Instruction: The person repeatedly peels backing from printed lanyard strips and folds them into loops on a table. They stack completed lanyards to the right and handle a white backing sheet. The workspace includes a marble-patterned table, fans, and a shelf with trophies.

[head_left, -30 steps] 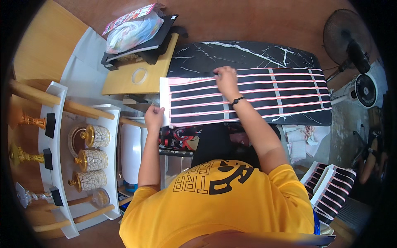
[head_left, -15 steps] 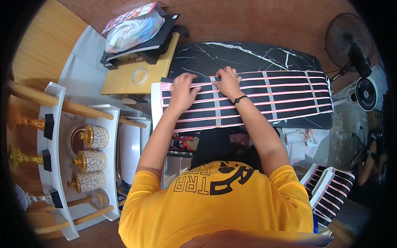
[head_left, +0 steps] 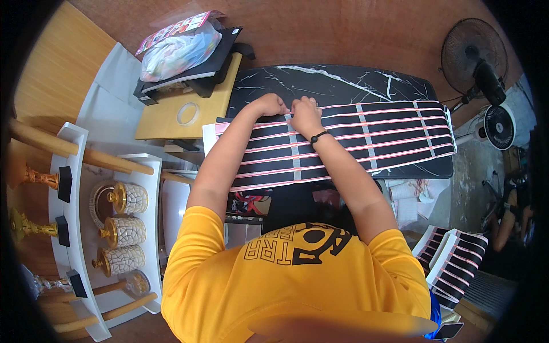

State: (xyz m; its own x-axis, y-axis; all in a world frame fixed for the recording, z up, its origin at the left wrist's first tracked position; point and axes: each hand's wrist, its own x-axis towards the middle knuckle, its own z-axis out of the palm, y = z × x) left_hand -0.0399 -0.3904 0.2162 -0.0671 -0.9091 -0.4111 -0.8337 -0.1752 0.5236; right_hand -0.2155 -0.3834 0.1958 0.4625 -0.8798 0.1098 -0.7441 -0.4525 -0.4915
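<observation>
A long black board point(head_left: 337, 147) lies across the table, with pink-and-white ribbons running along it and grey strips across it. Both hands meet at its far edge, by the top of one grey strip point(head_left: 294, 150). My left hand point(head_left: 270, 106) reaches in from the left, its fingers bent and their tips pressed together at the outermost ribbon. Close beside it, my right hand point(head_left: 306, 116), with a black bead bracelet at the wrist, is curled over the same spot. Whatever is between the fingertips is too small to make out.
The board rests on a black marble-patterned table point(head_left: 331, 86). A roll of clear tape point(head_left: 187, 114) lies on a wooden table at left, near a plastic bag point(head_left: 180, 54). White shelves point(head_left: 150, 228) hold several jars. Fans point(head_left: 474, 54) stand at right, above more ribboned boards point(head_left: 457, 266).
My left hand has moved right along the far edge, from the board's left end to beside my right hand. Its fingers have drawn together. My right hand stays near the grey strip.
</observation>
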